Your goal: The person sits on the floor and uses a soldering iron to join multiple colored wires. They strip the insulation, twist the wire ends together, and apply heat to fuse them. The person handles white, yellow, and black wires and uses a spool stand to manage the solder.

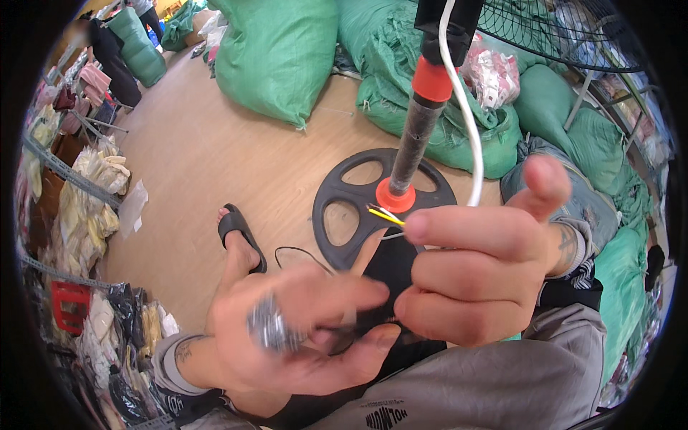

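A white cable (466, 107) hangs down from above into my right hand (476, 276). Its bared end shows a thin yellow wire (385, 215) and a white one, poking out past my index fingertip. The other fingers of that hand are curled in, and its thumb points up. My left hand (308, 337), smeared by motion, is low and left of it, index finger and thumb stretched toward the right hand. A shiny grey thing (274, 324) sits between the bases of that thumb and finger; blur hides its kind.
A fan stand (412, 143) rises from a round black base (333, 172) before me, its wire guard (566, 36) at upper right. Green sacks (276, 57) lie beyond. Bagged clothes (93, 179) fill racks at left. A person (118, 68) stands at far left.
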Demonstrator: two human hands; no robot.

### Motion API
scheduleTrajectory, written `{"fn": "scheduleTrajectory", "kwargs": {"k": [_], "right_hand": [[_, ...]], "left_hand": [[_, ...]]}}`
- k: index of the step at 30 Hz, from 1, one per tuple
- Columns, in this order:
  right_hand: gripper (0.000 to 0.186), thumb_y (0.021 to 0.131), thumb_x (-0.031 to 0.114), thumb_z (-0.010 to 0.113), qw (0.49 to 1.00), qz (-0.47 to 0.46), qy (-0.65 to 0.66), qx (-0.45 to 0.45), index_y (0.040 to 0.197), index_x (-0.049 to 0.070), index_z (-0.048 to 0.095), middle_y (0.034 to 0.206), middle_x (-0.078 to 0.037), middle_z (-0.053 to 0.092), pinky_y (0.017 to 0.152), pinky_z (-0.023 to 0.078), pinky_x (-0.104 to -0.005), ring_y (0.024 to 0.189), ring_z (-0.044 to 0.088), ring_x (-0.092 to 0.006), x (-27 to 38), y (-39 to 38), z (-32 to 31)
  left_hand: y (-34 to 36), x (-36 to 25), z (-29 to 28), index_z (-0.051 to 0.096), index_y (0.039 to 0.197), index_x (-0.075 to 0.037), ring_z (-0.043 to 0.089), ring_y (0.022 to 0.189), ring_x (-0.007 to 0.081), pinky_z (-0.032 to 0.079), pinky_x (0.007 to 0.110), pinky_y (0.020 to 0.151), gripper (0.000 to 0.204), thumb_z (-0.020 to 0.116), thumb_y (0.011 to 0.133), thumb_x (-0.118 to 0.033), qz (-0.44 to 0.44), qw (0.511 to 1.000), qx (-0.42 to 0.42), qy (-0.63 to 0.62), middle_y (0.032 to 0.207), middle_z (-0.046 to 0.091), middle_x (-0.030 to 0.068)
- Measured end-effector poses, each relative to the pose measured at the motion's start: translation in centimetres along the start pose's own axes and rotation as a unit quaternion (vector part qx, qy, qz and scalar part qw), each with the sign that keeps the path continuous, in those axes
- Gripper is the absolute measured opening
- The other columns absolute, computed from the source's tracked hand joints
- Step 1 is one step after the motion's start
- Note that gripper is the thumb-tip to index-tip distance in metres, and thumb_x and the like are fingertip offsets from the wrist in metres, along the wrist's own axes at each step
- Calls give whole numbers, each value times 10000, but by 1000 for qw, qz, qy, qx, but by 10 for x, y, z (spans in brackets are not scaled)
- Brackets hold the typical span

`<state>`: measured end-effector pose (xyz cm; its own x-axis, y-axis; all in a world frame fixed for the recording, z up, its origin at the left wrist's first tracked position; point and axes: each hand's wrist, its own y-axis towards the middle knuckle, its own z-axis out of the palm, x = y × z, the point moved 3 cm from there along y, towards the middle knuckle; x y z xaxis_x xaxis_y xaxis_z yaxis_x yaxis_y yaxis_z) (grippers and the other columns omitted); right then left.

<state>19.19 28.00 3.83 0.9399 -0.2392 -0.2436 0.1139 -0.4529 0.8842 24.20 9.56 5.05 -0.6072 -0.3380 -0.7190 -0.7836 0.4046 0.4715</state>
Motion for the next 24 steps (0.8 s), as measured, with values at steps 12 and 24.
{"fn": "scheduleTrajectory", "kwargs": {"k": [12, 24], "right_hand": [[53, 796, 177, 677, 995, -76, -67, -15, 777, 186, 726, 740, 78, 691, 1078, 201, -467, 811, 651, -108, -7, -2, -2], [72, 771, 179, 738, 998, -28, -63, 2, 842, 177, 722, 740, 74, 687, 1096, 247, -425, 775, 637, -129, -11, 18, -5]], "left_hand": [[0, 19, -1, 613, 954, 31, 493, 658, 46, 374, 203, 616, 138, 697, 862, -29, -204, 952, -37, -226, 775, 634, 27], [-1, 16, -1, 559, 931, 10, 478, 649, 57, 374, 213, 614, 222, 723, 856, -120, -210, 934, -91, -275, 756, 584, 26]]}}
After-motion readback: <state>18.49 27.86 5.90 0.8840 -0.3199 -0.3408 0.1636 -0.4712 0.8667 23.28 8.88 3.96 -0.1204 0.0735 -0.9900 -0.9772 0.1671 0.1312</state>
